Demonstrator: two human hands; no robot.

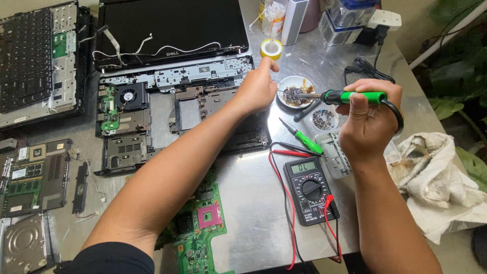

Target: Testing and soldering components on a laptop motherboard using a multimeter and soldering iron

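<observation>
Shiny metal worktop (253, 182) is crowded. Beside the small white dish (296, 91), a green soldering iron (350, 96) is gripped by right-hand fingers (369, 117); left-hand fingers (258, 83), curled, touch solder wire there. Skin could be burned by the hot tip.

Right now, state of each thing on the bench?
Left hand: closed, fingertip at yellow roll.
Right hand: gripping soldering iron, tip in white dish.
Laptop: opened up, keyboard removed, fan exposed.
Multimeter: on, leads plugged in.
Screwdriver: lying loose.
Motherboard: out, flat on table.
Rag: crumpled.
</observation>
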